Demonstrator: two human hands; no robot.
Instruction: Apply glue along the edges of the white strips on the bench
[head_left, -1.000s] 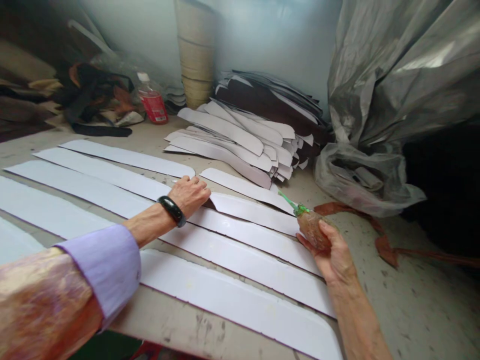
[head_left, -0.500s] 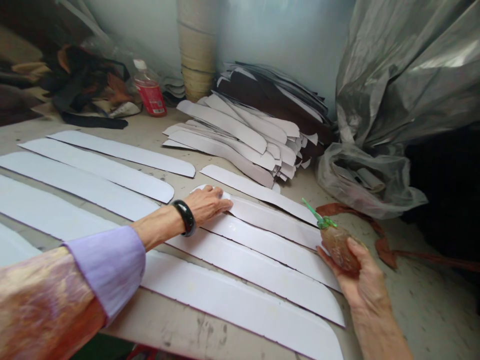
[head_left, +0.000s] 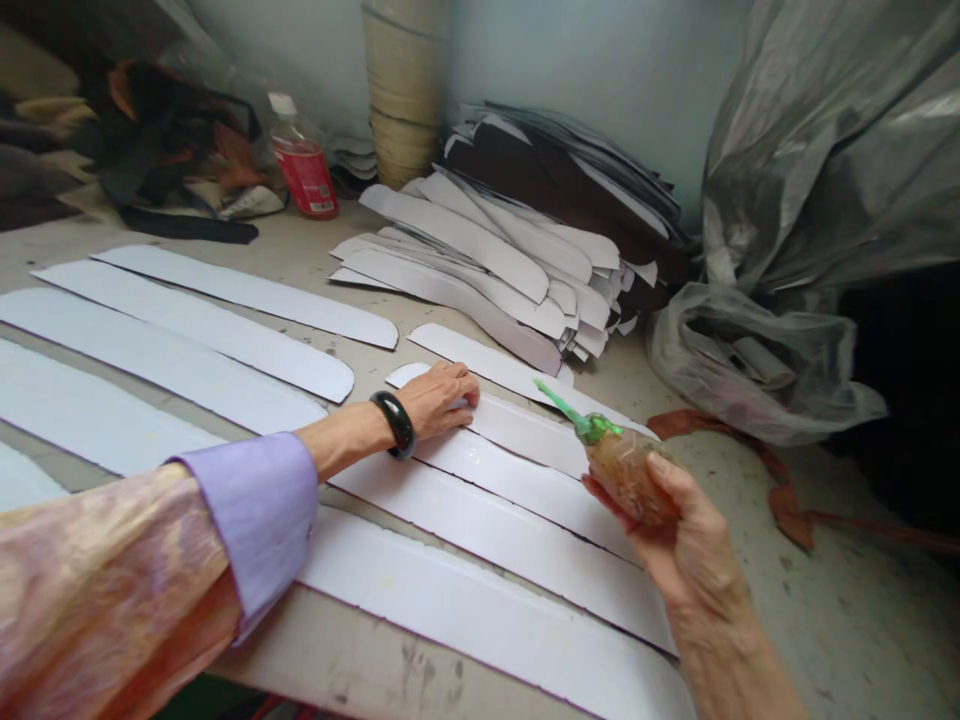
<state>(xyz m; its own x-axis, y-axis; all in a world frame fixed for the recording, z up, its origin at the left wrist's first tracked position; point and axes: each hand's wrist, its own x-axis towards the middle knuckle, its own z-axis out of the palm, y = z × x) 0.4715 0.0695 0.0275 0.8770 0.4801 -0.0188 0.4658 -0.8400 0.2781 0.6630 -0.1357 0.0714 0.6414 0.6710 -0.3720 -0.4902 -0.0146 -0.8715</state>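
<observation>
My right hand (head_left: 675,520) is wrapped around a cloudy brownish squeeze bottle (head_left: 634,475). Its thin green nozzle points up and to the left, above the white strips. Bent fingers of my left hand (head_left: 442,400) rest on a white strip (head_left: 525,425), with fingertips near its upper edge and the thumb near the lower one. The hand covers part of that strip near its rounded left end. More long white strips, such as the nearest strip (head_left: 487,610), lie side by side on the table.
A heap of white strips (head_left: 465,250) sits at the back, before a dark stack (head_left: 540,180). A red-labelled bottle (head_left: 304,170) stands left, near cloth scraps (head_left: 180,150). On the right are a clear plastic bag (head_left: 765,370) and a brown ribbon (head_left: 787,510).
My right hand has brought the squeeze bottle leftward and slightly up, nearer my left hand. The left hand has shifted slightly right along the strip, its fingers more bent. The view has shifted a little.
</observation>
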